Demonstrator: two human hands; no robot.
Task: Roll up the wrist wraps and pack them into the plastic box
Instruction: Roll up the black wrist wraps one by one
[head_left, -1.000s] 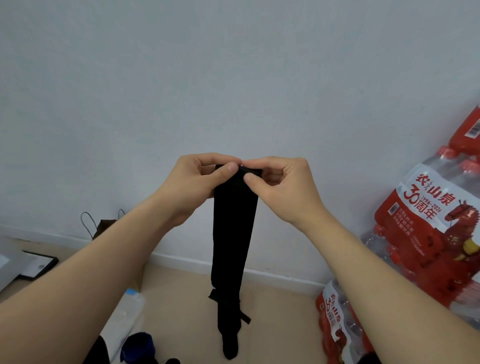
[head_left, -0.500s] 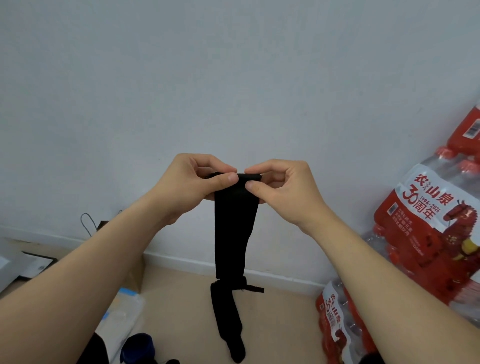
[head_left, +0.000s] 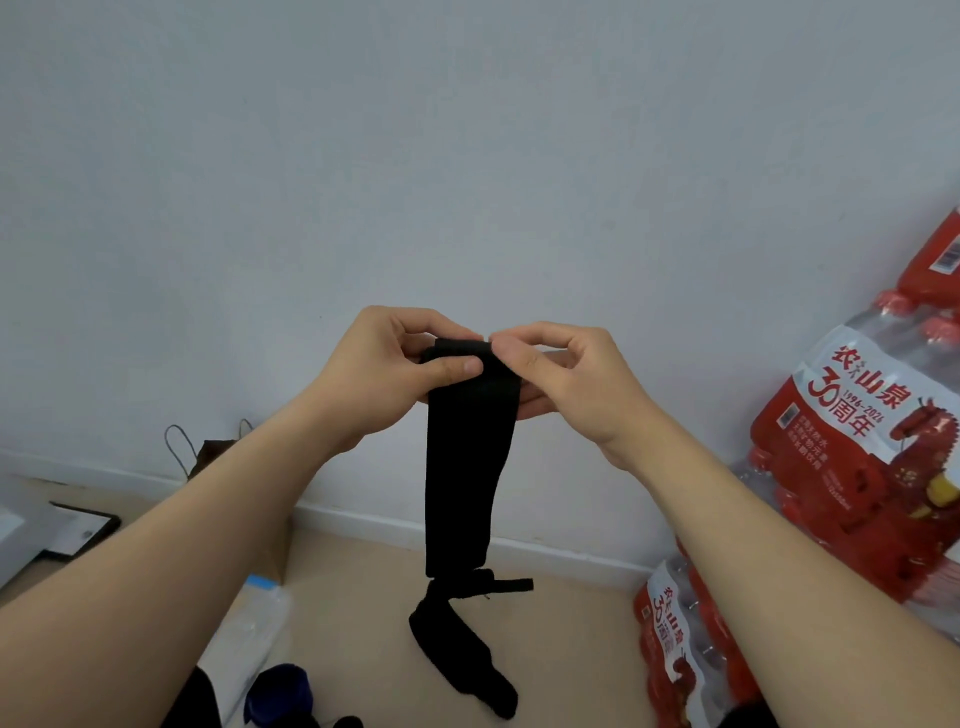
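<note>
Two bare forearms here, the left forearm (head_left: 182, 545) and the right forearm (head_left: 753, 545), uncovered along every bit that shows, smooth and fairly slim. Up at the left hand (head_left: 384, 374) the thumbnail (head_left: 471, 366) is cut short and neat, plain and rounded at the tip. The right hand (head_left: 566, 384) looks the same, slender fingers with soft creases at the wrist. Low down, under each arm, there's a patch of black cloth (head_left: 192, 701), likely clothing, though which garment I can't tell.
</note>
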